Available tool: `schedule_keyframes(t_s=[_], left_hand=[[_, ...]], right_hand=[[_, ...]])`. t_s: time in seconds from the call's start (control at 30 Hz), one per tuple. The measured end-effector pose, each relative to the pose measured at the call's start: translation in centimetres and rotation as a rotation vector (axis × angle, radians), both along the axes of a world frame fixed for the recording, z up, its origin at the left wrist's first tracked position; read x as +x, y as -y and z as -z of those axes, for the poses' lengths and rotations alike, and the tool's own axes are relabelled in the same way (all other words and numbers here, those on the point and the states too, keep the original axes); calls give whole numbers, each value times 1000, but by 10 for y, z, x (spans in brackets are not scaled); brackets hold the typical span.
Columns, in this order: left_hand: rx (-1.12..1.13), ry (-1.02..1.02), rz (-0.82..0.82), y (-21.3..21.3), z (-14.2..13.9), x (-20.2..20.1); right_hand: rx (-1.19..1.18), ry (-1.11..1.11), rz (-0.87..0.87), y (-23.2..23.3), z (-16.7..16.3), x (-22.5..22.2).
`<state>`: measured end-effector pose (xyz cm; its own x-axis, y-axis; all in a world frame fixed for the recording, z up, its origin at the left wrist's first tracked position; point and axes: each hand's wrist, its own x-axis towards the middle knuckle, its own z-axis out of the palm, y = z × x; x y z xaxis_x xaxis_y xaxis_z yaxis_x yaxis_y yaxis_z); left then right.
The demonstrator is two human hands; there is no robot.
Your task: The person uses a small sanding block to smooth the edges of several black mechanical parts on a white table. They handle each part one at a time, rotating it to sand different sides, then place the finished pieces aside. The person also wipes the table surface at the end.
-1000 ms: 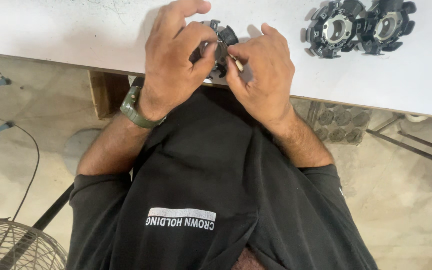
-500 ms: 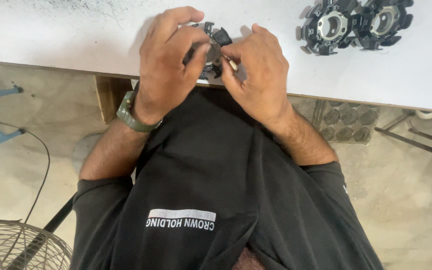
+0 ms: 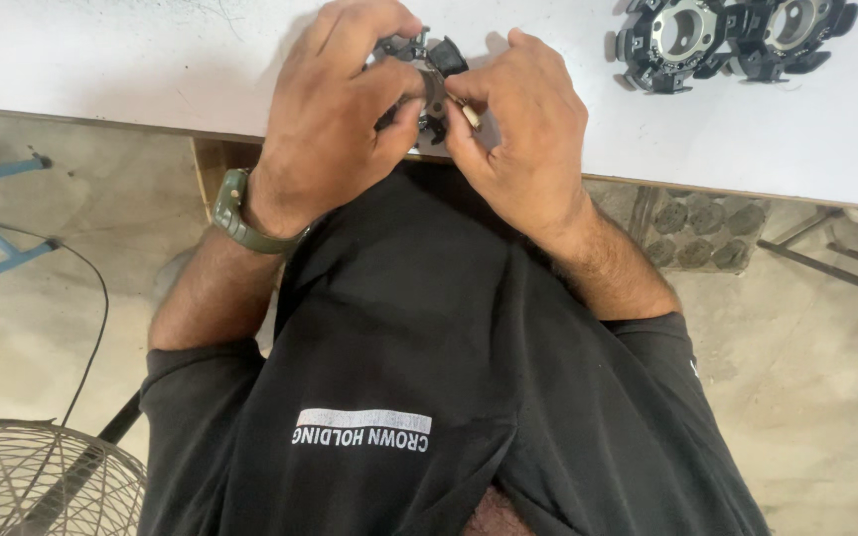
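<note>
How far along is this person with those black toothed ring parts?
Two black toothed rings with metal centres lie side by side on the white table, away from the hands, so they look finished, though I can't be sure. A third ring is in hand: the left hand cups it while the right hand pinches a small pale piece against it. No further parts are visible.

The round part [image 3: 427, 84] looks like matt black plastic around a dull grey metal core, as do the two spare parts [image 3: 732, 40]. The surface [image 3: 131, 60] is smooth, matt white; the shirt [image 3: 429, 347] is soft black cloth
</note>
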<state>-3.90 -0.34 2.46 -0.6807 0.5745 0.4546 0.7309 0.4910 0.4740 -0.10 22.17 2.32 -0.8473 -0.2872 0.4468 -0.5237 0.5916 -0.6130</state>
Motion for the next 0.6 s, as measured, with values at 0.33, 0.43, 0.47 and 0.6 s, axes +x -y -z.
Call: schedule_keyframes(t_s=[0.33,0.43,0.47,0.6], left_hand=[[142,119,-113,-13,20,9],[149,99,-146,-17,25,11],[151,100,-156,-17,27,11],[173,113,-190,-17,32,13]], right_hand=[[-24,22,22,1,0,2],[-72,39,48,-1,4,5],[-86,46,45,-2,5,6],[-122,61,43,-4,8,8]])
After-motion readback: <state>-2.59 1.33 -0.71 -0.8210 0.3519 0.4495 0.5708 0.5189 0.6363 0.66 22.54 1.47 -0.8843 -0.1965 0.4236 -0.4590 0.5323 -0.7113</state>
